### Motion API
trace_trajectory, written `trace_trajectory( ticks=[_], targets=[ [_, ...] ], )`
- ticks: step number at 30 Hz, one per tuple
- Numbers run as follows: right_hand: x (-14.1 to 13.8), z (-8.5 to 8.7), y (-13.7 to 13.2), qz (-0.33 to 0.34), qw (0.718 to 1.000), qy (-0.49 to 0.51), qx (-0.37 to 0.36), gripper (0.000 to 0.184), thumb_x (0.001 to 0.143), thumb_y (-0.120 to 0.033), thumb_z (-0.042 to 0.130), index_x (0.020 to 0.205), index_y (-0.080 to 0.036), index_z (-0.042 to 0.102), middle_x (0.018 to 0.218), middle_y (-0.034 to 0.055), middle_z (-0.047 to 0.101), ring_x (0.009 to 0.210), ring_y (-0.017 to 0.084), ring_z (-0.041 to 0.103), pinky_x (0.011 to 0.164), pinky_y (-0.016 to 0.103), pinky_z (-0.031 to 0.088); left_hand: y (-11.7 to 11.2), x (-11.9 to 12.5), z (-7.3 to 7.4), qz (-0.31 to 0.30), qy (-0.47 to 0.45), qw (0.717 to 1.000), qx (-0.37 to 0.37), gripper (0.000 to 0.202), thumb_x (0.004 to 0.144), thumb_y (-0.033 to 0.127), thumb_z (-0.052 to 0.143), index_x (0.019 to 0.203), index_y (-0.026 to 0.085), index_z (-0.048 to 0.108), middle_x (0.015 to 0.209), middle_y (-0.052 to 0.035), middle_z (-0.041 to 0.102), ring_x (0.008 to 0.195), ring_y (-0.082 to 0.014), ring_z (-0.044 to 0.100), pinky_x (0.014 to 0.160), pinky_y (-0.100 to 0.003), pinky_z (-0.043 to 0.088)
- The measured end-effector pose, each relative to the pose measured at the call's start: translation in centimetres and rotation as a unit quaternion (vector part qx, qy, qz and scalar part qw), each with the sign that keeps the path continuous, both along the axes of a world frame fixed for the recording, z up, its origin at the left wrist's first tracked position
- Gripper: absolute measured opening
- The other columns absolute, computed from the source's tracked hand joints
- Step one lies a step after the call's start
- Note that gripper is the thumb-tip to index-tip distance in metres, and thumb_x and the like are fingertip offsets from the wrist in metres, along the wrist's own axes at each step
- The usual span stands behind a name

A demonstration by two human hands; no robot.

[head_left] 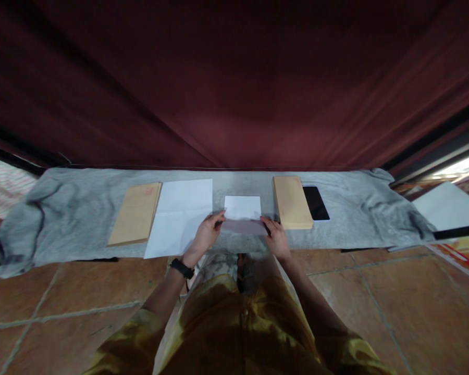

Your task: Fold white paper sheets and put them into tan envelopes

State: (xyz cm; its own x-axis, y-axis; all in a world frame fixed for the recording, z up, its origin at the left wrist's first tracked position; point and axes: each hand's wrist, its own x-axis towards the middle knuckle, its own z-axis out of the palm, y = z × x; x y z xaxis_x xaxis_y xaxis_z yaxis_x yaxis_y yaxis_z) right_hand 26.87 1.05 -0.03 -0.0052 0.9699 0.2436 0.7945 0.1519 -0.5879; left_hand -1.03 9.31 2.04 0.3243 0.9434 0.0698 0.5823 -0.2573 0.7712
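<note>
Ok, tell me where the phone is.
In the head view the phone lies on the grey cloth, right of centre, just beside the brown envelope stack.

Brown envelopes: one single flat envelope (135, 213), plus one thick envelope pile (292, 202); the number in that pile can't be told.

White paper, three pieces in all: one large sheet (182, 216), one small folded sheet (242, 207), one far sheet (447, 205) at the right edge of view.

Phone (316, 203): one, screen dark.

Grey cloth (82, 208): one.

Hands: two, a left hand (206, 235) and a right hand (275, 237), both of one person.

Wristwatch (182, 268): one, black.

Red curtain (234, 78): one.

Other people: zero.
</note>
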Motion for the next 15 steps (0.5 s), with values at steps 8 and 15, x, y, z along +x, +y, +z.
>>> trace_trajectory(
  ticks=[8, 15],
  targets=[
    [-1.3, -0.2, 0.5, -0.049, 0.998, 0.04, 0.016, 0.025, 0.1, -0.027, 0.05, 0.116, -0.021, 0.069, 0.109, 0.0099, 0.072, 0.106, 0.026, 0.066, 0.097, 0.041, 0.053, 0.4, 0.9, 0.6, 0.042, 0.043, 0.998, 0.003, 0.048, 0.083, 0.01, 0.066, 0.13, 0.022, 0.067, 0.095, -0.0023, 0.076, 0.088, -0.0187, 0.07, 0.089, -0.032, 0.057],
    [-1.3, -0.2, 0.0, -0.028, 0.997, 0.065, 0.011, 0.027, 0.097, -0.021, 0.051, 0.116, -0.022, 0.07, 0.108, 0.0088, 0.072, 0.106, 0.025, 0.066, 0.097, 0.042, 0.053, -0.2, 0.6, 0.5, 0.037, 0.041, 0.998, 0.004, 0.051, 0.082, 0.008, 0.063, 0.131, 0.023, 0.066, 0.098, -0.0024, 0.076, 0.087, -0.0187, 0.071, 0.088, -0.032, 0.057]
  ],
)
